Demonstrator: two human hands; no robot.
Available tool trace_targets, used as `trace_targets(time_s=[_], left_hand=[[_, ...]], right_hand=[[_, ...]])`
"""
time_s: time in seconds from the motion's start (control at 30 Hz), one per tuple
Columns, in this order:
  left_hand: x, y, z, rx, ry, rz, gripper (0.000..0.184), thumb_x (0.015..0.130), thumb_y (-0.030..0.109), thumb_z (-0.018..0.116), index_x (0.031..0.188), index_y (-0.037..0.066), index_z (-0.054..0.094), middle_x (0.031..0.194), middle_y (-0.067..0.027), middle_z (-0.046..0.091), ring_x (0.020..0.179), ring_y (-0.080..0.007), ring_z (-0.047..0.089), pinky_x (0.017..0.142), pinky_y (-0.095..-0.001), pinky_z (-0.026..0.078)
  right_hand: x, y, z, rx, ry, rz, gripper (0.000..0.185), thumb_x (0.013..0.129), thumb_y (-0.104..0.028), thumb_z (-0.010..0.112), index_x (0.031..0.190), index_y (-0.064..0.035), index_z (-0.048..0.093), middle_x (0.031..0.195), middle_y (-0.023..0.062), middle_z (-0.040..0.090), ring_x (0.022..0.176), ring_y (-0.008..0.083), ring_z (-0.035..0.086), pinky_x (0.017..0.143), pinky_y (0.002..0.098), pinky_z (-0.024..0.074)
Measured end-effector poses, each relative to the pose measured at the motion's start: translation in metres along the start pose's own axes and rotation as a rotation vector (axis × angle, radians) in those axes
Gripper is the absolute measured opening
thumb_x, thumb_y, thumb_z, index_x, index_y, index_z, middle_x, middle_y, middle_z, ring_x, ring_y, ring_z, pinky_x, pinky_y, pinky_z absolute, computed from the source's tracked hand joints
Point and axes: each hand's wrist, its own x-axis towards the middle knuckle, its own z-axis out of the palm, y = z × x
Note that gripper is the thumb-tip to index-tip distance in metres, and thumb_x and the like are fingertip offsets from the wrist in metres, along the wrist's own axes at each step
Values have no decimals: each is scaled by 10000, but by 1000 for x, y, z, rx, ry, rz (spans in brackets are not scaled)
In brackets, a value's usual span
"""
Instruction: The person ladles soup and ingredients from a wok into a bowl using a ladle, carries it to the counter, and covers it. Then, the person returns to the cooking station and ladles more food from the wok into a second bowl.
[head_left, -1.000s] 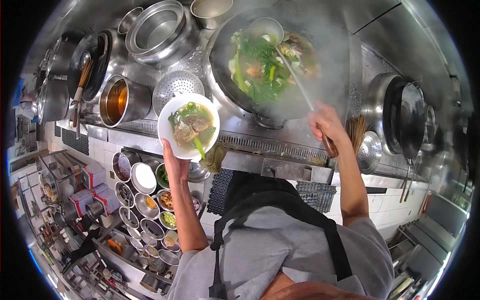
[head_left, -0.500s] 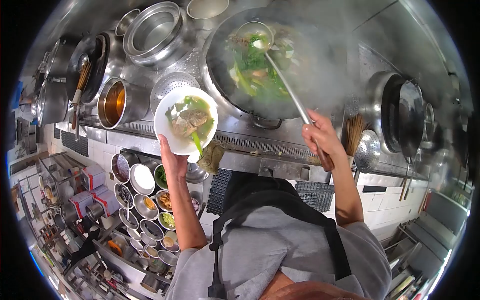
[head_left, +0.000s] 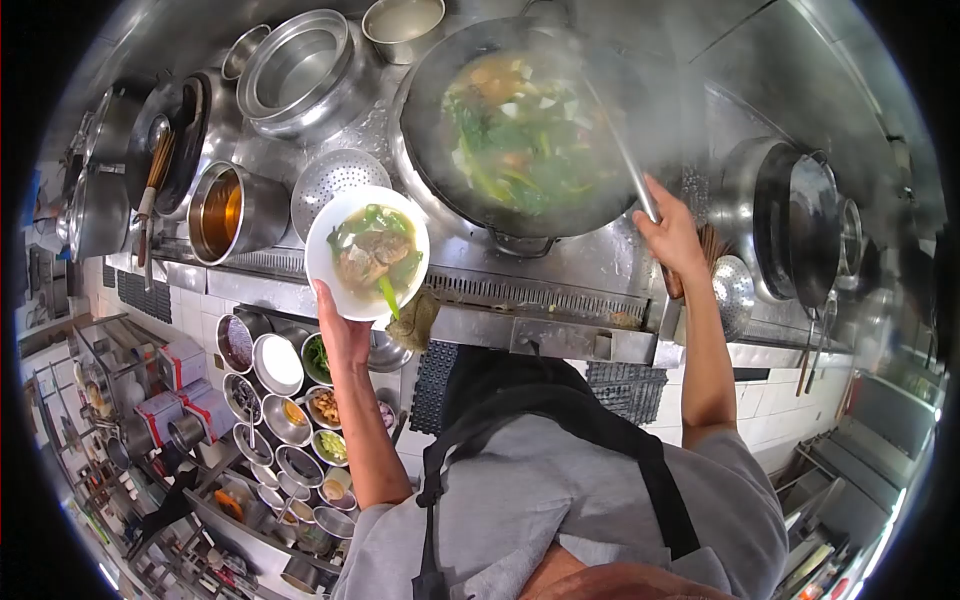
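My left hand (head_left: 343,330) grips a white bowl (head_left: 317,250) from below and the near side. In the bowl lie a brown chunk of fish or meat (head_left: 375,256), greens and broth, with a green stalk poking over the rim. My right hand (head_left: 669,232) is wrapped round the long handle of a ladle (head_left: 627,157). The ladle's head is hidden by steam on the far right side of the wok (head_left: 418,160). Leafy greens, white pieces and orange bits float in the steaming soup (head_left: 525,130).
A perforated strainer (head_left: 340,175) lies left of the wok, near a pot of amber liquid (head_left: 240,215). Stacked metal basins (head_left: 295,65) stand behind. A crumpled cloth (head_left: 413,322) rests on the counter edge. Several ingredient bowls (head_left: 290,418) sit lower left; another wok (head_left: 820,230) stands right.
The ladle's head has moved away from the greens to the right side of the wok, into the steam. My right hand has shifted right and slightly up. The bowl stays in my left hand.
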Motion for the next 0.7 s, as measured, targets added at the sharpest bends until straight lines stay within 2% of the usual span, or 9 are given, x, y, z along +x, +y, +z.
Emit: trace_targets(time_s=[0.07, 0.17, 0.2, 0.3, 0.4, 0.7], left_hand=[[1, -2, -4, -29, 0, -21, 660, 1093, 525, 422, 1597, 115, 310, 1567, -147, 434, 1407, -339, 490, 1119, -532, 461], [2, -4, -6, -59, -34, -24, 650, 1097, 523, 410, 1591, 111, 318, 1563, -144, 438, 1402, -340, 493, 1125, -536, 453], [2, -3, -6, -57, -27, -20, 647, 1098, 521, 407, 1589, 110, 321, 1562, -144, 440, 1401, -341, 493, 1126, -536, 451], [0, -3, -2, -51, -5, -5, 638, 1100, 517, 400, 1584, 109, 327, 1558, -142, 444, 1399, -341, 493, 1128, -535, 448], [-3, 0, 0, -44, 10, 5, 633, 1102, 513, 397, 1584, 108, 329, 1560, -142, 443, 1402, -338, 490, 1127, -532, 449], [3, 7, 9, -34, 12, -29, 647, 1100, 517, 401, 1599, 116, 308, 1577, -145, 429, 1420, -328, 475, 1154, -505, 428]], right_hand=[[-6, -8, 11, 286, -126, 136, 571, 965, -108, 632, 1508, -12, 486, 831, 79, 652, 504, 129, 544, 460, 292, 460], [-5, -14, 19, 726, -363, 214, 454, 1010, -125, 592, 1448, -34, 521, 776, 12, 573, 442, 74, 467, 357, 252, 356], [-6, -15, 21, 814, -414, 255, 390, 1025, -162, 591, 1390, -35, 540, 739, -7, 526, 451, 56, 461, 361, 243, 361], [-12, -15, 30, 1067, -471, 265, 417, 1035, -185, 588, 1415, -27, 519, 744, -9, 525, 447, 42, 443, 358, 229, 348], [-22, -21, 34, 1107, -458, 263, 506, 1051, -175, 580, 1497, 19, 441, 758, 6, 503, 442, 36, 453, 334, 203, 361], [-41, -40, 19, 1115, -445, 232, 474, 1032, -150, 577, 1467, 10, 477, 761, -1, 521, 450, 48, 456, 356, 221, 369]])
